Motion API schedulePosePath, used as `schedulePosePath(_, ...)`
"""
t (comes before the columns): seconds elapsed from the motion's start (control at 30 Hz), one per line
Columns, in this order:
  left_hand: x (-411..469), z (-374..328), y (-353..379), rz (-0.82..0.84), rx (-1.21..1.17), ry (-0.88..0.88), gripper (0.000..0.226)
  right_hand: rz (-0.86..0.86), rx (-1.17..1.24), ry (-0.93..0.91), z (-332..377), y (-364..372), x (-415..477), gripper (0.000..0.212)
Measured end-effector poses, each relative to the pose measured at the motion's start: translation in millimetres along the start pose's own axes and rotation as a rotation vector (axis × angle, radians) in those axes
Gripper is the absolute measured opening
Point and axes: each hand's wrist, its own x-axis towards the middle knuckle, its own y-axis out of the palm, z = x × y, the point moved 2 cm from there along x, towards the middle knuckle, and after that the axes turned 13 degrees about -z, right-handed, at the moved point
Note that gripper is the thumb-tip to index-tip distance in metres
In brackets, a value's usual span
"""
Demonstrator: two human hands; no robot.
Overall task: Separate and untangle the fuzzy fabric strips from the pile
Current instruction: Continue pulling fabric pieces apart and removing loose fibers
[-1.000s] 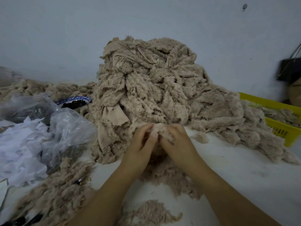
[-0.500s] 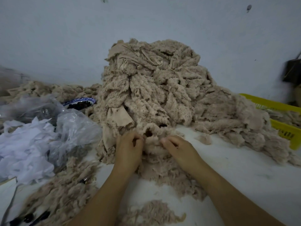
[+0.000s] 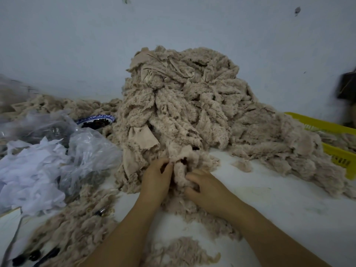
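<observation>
Where the foot of the pile [image 3: 183, 105] meets the white table [image 3: 279, 205], one beige fuzzy strip [image 3: 180, 171] stands bunched between both hands. The left hand [image 3: 156, 179] sits at 9 o'clock of the strip, with its fingers curled and its fingertips pinching the strip's upper fold. The right hand [image 3: 209, 187] sits at 4 o'clock of the strip, with its fingers curled round the lower part and pressed into the fuzz. The strip's top touches the pile, and it cannot be determined whether the two are tangled. The pile rises at 12 o'clock of the hands as a tall mound of like strips, some showing smooth backing, and it stands against the pale wall [image 3: 77, 45]. Its skirt spreads toward 3 o'clock, where it lies against a yellow basket [image 3: 339, 157]. Loose fuzz [image 3: 181, 251] lies at 6 o'clock between the forearms, with more at 7 o'clock. Clear plastic bags [image 3: 90, 149] lie at 9 o'clock, just beside the pile. White scraps [image 3: 28, 176] lie further out on the same line. A blue-and-white bowl [image 3: 96, 120] with dark contents sits at 10 o'clock, just beside the pile's edge.
</observation>
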Motion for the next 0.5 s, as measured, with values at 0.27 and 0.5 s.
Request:
schedulePosePath(0.27, -9, -22, -11, -0.051, -0.173, 0.074, 0.016, -0.185, 0.151, 0.134, -14, -8, 2, 0.015)
schedulePosePath(0.5, -27, -39, 0, 0.217, -0.088, 0.223, 0.017, -0.337, 0.143, 0.024, -7, -15, 8, 0.039)
